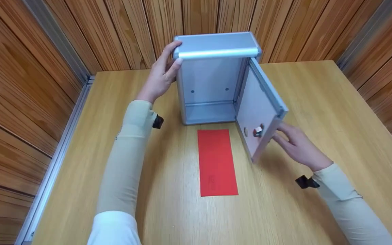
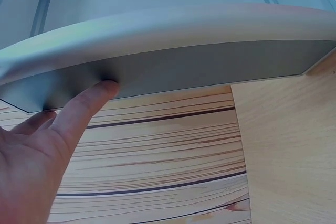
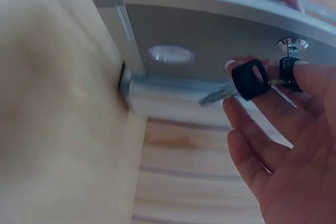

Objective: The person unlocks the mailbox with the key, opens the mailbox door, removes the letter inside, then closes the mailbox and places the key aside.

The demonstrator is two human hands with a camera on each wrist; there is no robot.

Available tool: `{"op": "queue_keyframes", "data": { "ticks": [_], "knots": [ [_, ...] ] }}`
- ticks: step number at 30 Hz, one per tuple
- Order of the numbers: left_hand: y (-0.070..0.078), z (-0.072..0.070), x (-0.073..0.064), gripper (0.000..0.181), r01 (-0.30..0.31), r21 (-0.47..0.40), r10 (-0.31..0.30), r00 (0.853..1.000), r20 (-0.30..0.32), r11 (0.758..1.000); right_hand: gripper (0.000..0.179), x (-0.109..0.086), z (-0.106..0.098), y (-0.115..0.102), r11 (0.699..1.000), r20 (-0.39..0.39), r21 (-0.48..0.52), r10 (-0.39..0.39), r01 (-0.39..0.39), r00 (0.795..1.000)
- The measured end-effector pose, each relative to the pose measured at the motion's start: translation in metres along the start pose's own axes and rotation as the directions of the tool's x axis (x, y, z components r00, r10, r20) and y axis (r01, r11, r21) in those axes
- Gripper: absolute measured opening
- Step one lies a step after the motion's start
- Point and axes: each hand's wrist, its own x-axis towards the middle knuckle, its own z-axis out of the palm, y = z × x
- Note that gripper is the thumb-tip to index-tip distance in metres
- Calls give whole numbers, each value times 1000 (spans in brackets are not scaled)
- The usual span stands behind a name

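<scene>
A silver metal box (image 1: 216, 44) stands upright on the wooden table (image 1: 318, 102), and its door (image 1: 257, 102) is swung open to the right. My left hand (image 1: 165, 68) grips the box's top left corner, with the thumb (image 2: 84, 108) under the rounded top edge (image 2: 184, 35). My right hand (image 1: 294, 143) is behind the door at its lock (image 3: 293, 44). There it pinches a black-headed key (image 3: 287, 70), and a second key (image 3: 251, 80) dangles beside it. A red envelope (image 1: 216, 163) lies flat in front of the box's opening. The inside of the box looks bare.
Wood-panelled walls with aluminium rails (image 1: 63, 143) close in the table on the left, back and right. Black camera mounts sit on both wrists (image 1: 157, 121) (image 1: 306, 182).
</scene>
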Motion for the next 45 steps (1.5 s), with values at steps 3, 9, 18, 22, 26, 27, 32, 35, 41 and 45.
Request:
{"op": "queue_keyframes", "data": {
  "ticks": [3, 9, 18, 22, 26, 27, 32, 35, 41, 45],
  "knots": [
    [1, 0, -1, 50, -1, 0, 1, 1000, -1, 1000, 30, 10, 14, -10, 999, 36, -5, -42, 42, 998],
    [1, 3, 0, 51, -3, -1, 3, 1000, -4, 1000, 16, 40, 42, -30, 994, 107, 22, -108, 106, 988],
    [3, 11, 3, 49, -22, 15, 22, 1000, -5, 1000, 15, 75, 81, -51, 1000, 56, -27, -12, 13, 998],
    [4, 14, 5, 45, -38, 6, 38, 999, -15, 999, 16, 92, 94, -58, 996, -3, -74, 45, -45, 999],
    [7, 16, 2, 45, -53, -20, 52, 998, -16, 998, 20, 111, 107, -61, 985, -48, -135, 98, -104, 994],
    [9, 16, 1, 46, -54, -22, 54, 998, -14, 998, 21, 116, 109, -61, 984, -59, -143, 103, -111, 993],
    [29, 15, -11, 54, -52, -16, 52, 999, 2, 999, 25, 134, 120, -60, 981, -120, -127, 130, -145, 984],
    [35, 15, -14, 57, -48, -12, 48, 999, 4, 999, 27, 141, 123, -60, 979, -138, -109, 158, -174, 978],
    [16, 17, -3, 63, -11, 23, 11, 1000, -11, 1000, 30, 151, 125, -58, 976, -167, -94, 178, -196, 970],
    [5, 18, 2, 66, -3, 46, 4, 1000, -15, 999, 27, 154, 126, -58, 975, -174, -59, 201, -214, 964]
  ]
}}
